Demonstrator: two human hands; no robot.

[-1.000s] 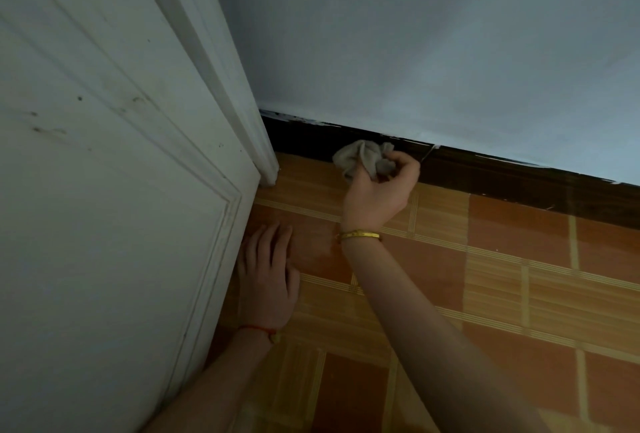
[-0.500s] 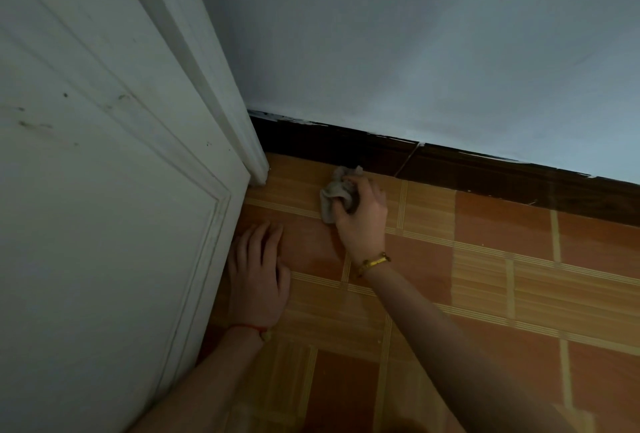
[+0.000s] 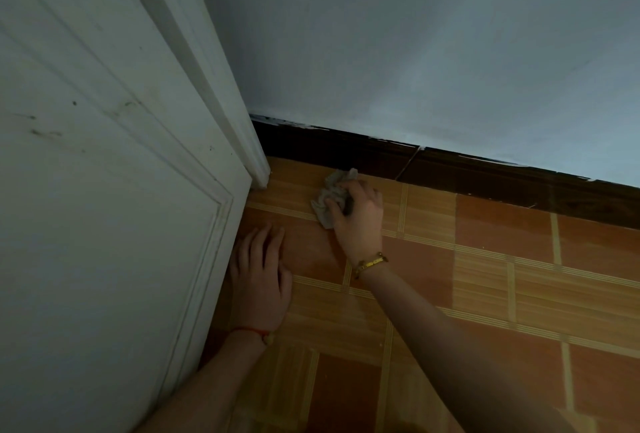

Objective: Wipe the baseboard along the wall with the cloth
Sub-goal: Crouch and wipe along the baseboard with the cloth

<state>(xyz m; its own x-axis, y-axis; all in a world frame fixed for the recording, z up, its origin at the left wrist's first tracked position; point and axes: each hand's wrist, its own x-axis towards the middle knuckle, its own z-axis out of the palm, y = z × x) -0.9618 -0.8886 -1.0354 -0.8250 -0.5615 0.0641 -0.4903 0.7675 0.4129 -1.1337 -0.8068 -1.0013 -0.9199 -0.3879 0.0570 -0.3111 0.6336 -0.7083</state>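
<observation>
Nearest the camera, at about 7 o'clock, the left hand point(image 3: 260, 285) lies flat on the orange-brown tiled floor point(image 3: 485, 280), fingers straight and together, released and holding nothing, right beside the bottom edge of the white panelled door point(image 3: 104, 207); it sits in the same spot as half a second ago and a second ago, a thin red cord bracelet point(image 3: 250, 330) on its wrist. Farther out, just above centre toward 12 o'clock, the right hand point(image 3: 356, 216) is clenched around the crumpled grey-beige cloth point(image 3: 330, 197), with a gold chain bracelet point(image 3: 370, 263) on the wrist. A second ago this hand was lifted with the cloth up against the dark brown wooden baseboard point(image 3: 502, 178); half a second ago it had dropped to the floor tiles, and now it is much where it was then, knuckles up, the cloth bunched under the fingers and spilling out toward 10 o'clock. The top corner of the cloth reaches the foot of the baseboard, near the seam in the board; whether it actually touches cannot be told. Farthest away, from 12 to 3 o'clock, the pale blue-grey painted wall point(image 3: 433, 51) rises above the baseboard, with ragged paint along the board's top edge.
</observation>
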